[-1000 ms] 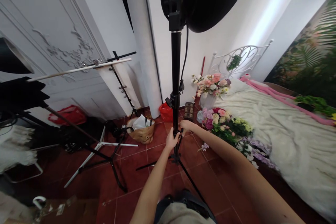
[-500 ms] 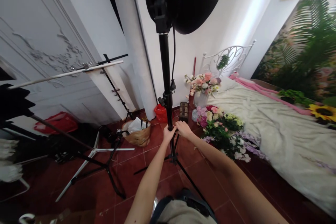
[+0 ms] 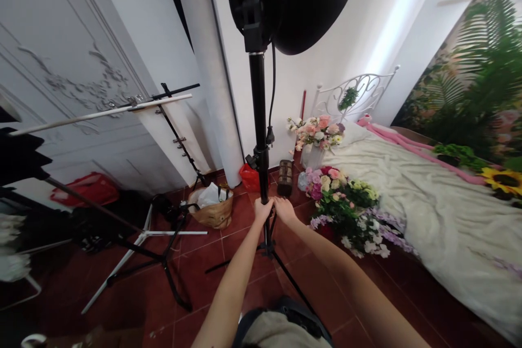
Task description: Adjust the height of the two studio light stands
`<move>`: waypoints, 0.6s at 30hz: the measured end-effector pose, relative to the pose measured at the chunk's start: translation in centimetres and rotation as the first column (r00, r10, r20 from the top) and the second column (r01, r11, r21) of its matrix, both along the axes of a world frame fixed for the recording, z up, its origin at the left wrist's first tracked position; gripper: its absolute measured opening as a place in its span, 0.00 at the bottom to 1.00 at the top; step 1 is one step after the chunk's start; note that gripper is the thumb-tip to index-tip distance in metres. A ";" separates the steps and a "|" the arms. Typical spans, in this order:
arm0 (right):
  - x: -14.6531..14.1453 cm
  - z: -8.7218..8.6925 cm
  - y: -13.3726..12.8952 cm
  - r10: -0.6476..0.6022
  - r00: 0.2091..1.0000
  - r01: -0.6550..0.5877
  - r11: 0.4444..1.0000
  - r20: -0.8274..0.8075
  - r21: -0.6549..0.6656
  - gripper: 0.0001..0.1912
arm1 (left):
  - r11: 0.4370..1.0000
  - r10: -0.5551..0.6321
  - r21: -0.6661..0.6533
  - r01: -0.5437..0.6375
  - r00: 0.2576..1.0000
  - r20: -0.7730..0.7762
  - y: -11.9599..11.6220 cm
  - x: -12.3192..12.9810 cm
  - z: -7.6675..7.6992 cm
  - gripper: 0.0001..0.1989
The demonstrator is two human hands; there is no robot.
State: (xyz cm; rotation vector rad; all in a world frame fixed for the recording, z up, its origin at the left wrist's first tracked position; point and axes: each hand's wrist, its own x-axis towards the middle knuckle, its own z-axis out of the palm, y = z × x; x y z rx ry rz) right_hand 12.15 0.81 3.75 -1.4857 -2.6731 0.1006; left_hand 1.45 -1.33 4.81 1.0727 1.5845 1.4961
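A black light stand (image 3: 258, 103) rises upright in the middle of the view, with a large dark lamp head (image 3: 314, 5) on top. My left hand (image 3: 263, 210) is wrapped round the lower part of its pole. Close against it on the right side, my right hand (image 3: 284, 210) is closed at the same height on the stand; what its fingertips press is hidden. Higher up the pole sits a clamp collar with a knob (image 3: 253, 162). A black cable with a plug (image 3: 269, 136) hangs beside the pole. Thin legs (image 3: 291, 277) spread over the floor below.
Left of me stand other tripods (image 3: 163, 261) and a backdrop crossbar (image 3: 101, 114). A woven basket (image 3: 212, 215), a red bag (image 3: 249, 178) and a small chest (image 3: 285, 176) are on the tiles. Artificial flowers (image 3: 346, 206) lie right, beside a bed with a pale cover (image 3: 440, 201).
My right hand has dropped slightly and its fingers have turned about the pole. My left hand keeps its hold. The lamp head appears a little further right.
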 end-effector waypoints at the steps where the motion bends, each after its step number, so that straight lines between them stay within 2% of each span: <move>1: 0.0 -0.4 -0.4 -0.031 0.999 0.032 0.999 -0.027 0.021 0.22 | 1.000 -0.002 0.004 0.002 1.000 -0.006 0.0 0.0 0.0 0.10; 4: 0.0 -1.1 -1.2 -0.090 0.991 0.094 0.995 -0.098 0.036 0.22 | 1.000 0.004 0.006 -0.003 1.000 -0.029 0.1 0.0 -0.1 0.10; 7: 0.4 -0.7 -1.2 -0.052 0.993 0.048 0.998 -0.105 -0.041 0.20 | 0.999 0.029 -0.014 -0.030 0.999 -0.040 0.0 0.0 0.1 0.09; 14: 1.7 3.1 1.3 0.174 0.985 -0.175 0.962 -0.022 -0.211 0.19 | 0.999 -0.016 -0.041 0.018 0.999 0.035 -0.4 0.1 0.9 0.09; 18: 2.2 4.2 1.3 0.215 0.976 -0.218 0.957 -0.036 -0.193 0.20 | 1.000 0.006 -0.009 -0.006 1.000 0.013 -0.2 0.1 0.6 0.10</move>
